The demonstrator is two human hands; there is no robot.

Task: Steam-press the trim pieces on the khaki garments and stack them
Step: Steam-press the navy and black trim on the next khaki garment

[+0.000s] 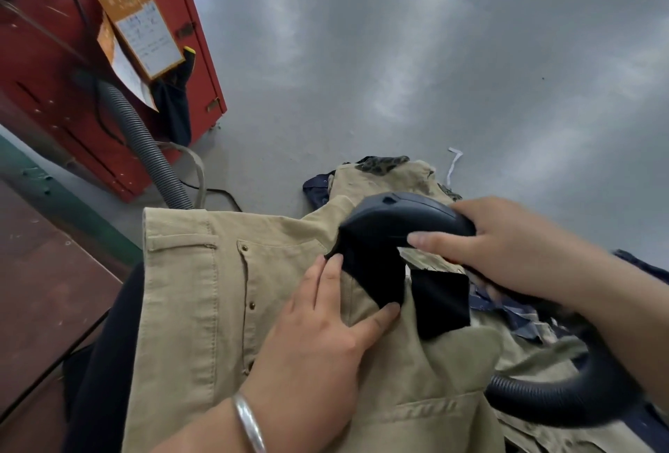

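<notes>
Left hand (318, 322) spread flat on khaki garment (188, 308), fingertips holding down black trim piece (376, 271), right hand (496, 250) gripping steamer head (402, 217) directly above it

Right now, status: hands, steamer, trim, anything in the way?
Left hand flat, pinning black trim piece on khaki garment. Right hand gripping dark handheld steamer head over the trim. Black ribbed hose draped across the garment.

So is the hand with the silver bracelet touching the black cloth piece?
Touching. The head view shows the left hand lying flat on the khaki garment, its thumb and fingertips pressed against the edges of the black trim piece.
</notes>
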